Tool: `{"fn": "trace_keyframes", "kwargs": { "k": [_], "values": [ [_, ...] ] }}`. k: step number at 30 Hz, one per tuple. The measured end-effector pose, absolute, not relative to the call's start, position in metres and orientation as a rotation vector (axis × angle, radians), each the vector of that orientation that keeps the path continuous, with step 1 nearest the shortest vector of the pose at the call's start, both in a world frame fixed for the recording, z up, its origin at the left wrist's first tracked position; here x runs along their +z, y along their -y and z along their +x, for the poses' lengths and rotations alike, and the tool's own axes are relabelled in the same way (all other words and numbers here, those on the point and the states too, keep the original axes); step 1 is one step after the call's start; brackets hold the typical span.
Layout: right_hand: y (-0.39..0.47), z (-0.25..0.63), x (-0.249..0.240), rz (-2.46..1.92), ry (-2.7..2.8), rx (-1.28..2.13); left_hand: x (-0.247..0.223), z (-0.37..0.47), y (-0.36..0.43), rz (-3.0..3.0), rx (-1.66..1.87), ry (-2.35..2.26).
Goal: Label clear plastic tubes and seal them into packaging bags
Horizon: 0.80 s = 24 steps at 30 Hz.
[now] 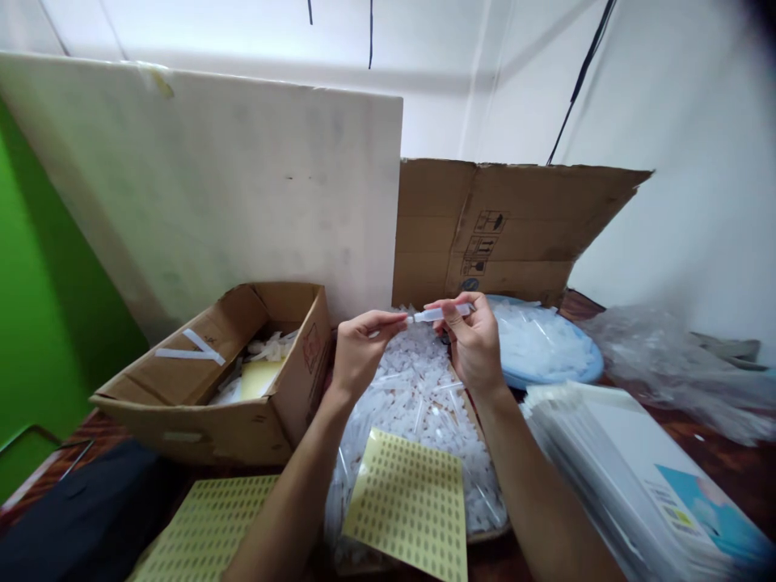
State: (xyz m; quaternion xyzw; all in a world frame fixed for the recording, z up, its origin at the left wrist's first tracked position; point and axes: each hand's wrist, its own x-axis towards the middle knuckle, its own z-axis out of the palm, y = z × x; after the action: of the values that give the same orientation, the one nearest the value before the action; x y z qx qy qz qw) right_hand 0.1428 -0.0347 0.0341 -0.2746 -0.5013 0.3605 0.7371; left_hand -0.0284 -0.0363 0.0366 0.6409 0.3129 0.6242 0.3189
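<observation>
A small translucent plastic tube (433,314) is held level between my two hands, above a pile of small clear plastic pieces (418,372). My right hand (473,339) grips its body with thumb and fingers. At the tube's left end, my left hand (364,343) pinches the tip; whether a separate small part sits between those fingertips is too small to tell. Beneath my forearms, a yellow sheet of small oval stickers (412,501) lies on the pile. Another yellow sticker sheet (212,525) lies to the left, partly covered by my left forearm.
An open cardboard box (206,420) with white pieces and a yellow sheet inside stands left. On the right are a blue basin (591,368) of clear pieces, a stack of white packs (618,436) and crumpled plastic bags (667,364). Cardboard (533,234) and a white board (242,178) stand behind.
</observation>
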Motion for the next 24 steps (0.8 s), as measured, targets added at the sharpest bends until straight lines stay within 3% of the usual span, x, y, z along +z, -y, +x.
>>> {"fn": "trace_keyframes", "kwargs": {
  "k": [8,15,21,24],
  "values": [
    [0.044,0.124,0.033,-0.572,1.126,0.925,0.042,-0.028,0.043,1.834,1.798,-0.933],
    [0.046,0.112,0.029,-0.553,1.091,0.837,0.046,-0.021,0.051,1.881,1.915,-0.978],
    [0.054,0.114,0.038,-0.528,1.104,0.756,0.047,-0.020,0.051,1.786,1.876,-0.899],
    [0.054,0.124,0.043,-0.627,1.212,0.747,0.044,-0.031,0.039,1.860,1.614,-0.959]
  ]
}}
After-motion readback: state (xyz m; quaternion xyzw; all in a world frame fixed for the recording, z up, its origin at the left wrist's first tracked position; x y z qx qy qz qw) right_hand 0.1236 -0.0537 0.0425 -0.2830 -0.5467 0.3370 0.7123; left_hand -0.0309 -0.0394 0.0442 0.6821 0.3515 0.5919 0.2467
